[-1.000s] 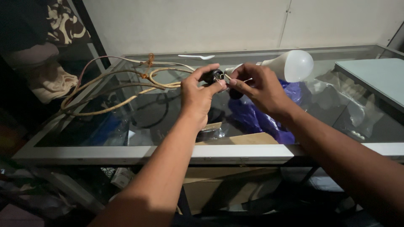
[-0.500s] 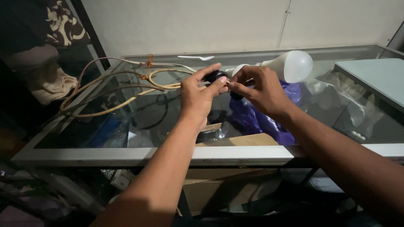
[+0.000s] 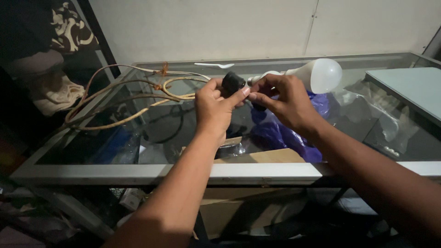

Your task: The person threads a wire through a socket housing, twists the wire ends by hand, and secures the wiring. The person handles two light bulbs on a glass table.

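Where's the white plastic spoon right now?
In the head view, the white plastic spoon lies at the glass table's far edge, behind the left hand.

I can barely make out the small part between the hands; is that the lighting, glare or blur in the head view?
Head view: mostly dim lighting. The black socket between the left hand and right hand lies in shadow; the white bulb is brightest; the glass table mirrors faintly; the near forearms look soft.
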